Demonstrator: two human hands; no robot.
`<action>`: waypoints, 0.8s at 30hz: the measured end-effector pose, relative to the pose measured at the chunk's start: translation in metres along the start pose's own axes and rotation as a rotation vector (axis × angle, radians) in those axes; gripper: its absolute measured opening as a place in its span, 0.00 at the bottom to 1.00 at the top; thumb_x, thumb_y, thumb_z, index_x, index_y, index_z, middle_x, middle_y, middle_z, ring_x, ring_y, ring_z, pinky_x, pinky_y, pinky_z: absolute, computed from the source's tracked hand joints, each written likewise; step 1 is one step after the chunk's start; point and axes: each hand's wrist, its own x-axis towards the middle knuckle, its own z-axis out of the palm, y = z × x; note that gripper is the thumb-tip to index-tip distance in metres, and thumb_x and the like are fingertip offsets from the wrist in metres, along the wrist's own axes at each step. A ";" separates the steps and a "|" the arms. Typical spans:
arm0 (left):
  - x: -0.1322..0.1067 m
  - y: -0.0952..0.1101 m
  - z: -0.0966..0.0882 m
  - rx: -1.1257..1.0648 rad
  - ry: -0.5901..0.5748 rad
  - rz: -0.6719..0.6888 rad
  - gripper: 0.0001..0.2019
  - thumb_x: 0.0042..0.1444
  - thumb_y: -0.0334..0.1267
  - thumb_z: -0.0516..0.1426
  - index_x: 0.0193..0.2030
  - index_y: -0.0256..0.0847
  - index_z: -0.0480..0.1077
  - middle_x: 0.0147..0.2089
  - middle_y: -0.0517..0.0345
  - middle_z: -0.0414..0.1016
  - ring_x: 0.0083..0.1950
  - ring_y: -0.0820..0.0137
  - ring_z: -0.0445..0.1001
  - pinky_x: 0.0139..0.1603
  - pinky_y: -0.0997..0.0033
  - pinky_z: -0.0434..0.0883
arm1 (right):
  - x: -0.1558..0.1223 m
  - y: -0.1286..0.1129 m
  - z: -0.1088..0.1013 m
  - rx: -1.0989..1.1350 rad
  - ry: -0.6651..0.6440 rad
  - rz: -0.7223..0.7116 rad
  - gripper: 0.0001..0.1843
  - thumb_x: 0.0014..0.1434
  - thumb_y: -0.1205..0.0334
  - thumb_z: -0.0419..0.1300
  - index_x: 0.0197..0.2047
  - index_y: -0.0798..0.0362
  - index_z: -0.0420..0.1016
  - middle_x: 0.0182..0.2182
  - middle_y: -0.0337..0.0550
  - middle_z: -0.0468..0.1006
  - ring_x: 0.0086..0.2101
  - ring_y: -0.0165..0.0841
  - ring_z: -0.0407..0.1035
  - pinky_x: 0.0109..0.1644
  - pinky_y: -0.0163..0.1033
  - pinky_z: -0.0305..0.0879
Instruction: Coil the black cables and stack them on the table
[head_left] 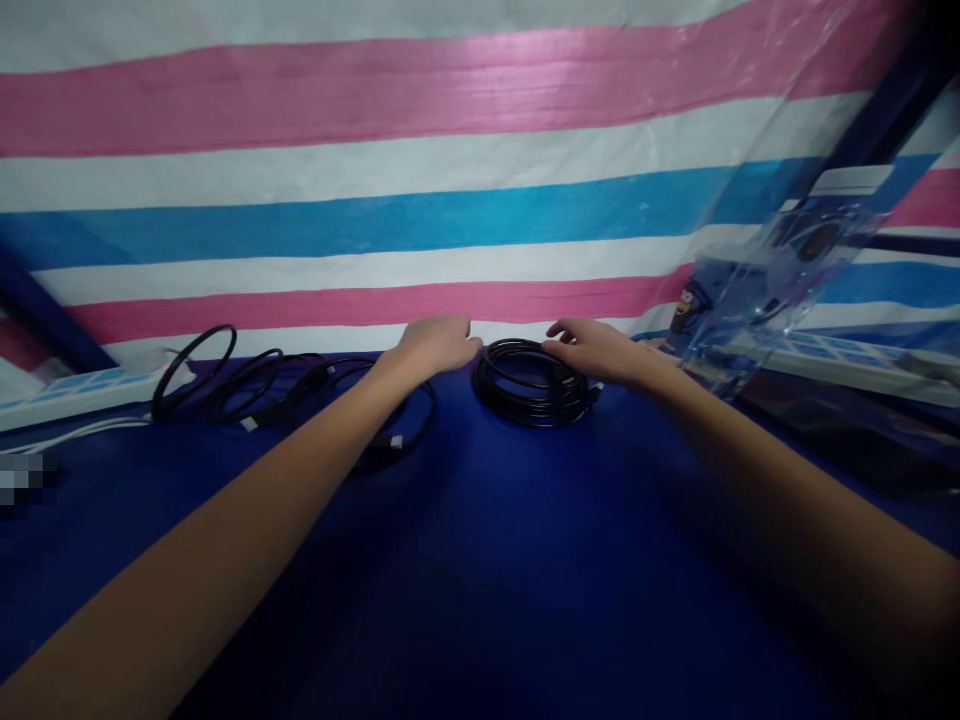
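Observation:
A black cable wound into a neat coil (525, 385) lies on the blue table (480, 560) at the far edge. My right hand (596, 350) rests on the coil's right side, fingers spread over the loops. My left hand (439, 343) sits at the coil's left rim with its fingers curled down, touching or nearly touching it. Both arms reach far forward. Loose black cables (255, 390) with white plugs sprawl to the left of my left forearm.
A white power strip (82, 392) lies at the far left, another white strip (847, 362) at the right. Clear plastic packaging (772, 280) stands at the back right. A pink, white and blue striped tarp (420, 200) hangs behind the table.

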 end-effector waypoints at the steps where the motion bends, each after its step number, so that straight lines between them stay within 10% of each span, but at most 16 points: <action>1: -0.008 -0.006 -0.004 -0.003 0.015 0.007 0.21 0.56 0.49 0.46 0.50 0.40 0.68 0.49 0.45 0.73 0.46 0.57 0.71 0.42 0.64 0.66 | -0.006 -0.007 0.003 -0.034 0.012 -0.061 0.23 0.62 0.54 0.46 0.53 0.61 0.66 0.47 0.58 0.72 0.45 0.42 0.68 0.46 0.42 0.63; 12: -0.117 -0.073 0.006 -0.005 0.106 0.024 0.12 0.58 0.41 0.46 0.37 0.43 0.69 0.38 0.56 0.75 0.38 0.64 0.71 0.35 0.67 0.62 | -0.052 -0.051 0.050 -0.369 0.002 -0.353 0.21 0.65 0.56 0.42 0.50 0.61 0.67 0.41 0.58 0.74 0.39 0.49 0.70 0.43 0.51 0.59; 24: -0.115 -0.089 0.005 0.051 0.102 0.116 0.15 0.60 0.44 0.45 0.42 0.42 0.70 0.43 0.56 0.75 0.43 0.64 0.72 0.42 0.67 0.63 | -0.045 -0.052 0.038 -0.512 0.218 -0.264 0.25 0.65 0.52 0.38 0.54 0.59 0.64 0.36 0.56 0.76 0.38 0.46 0.70 0.41 0.45 0.58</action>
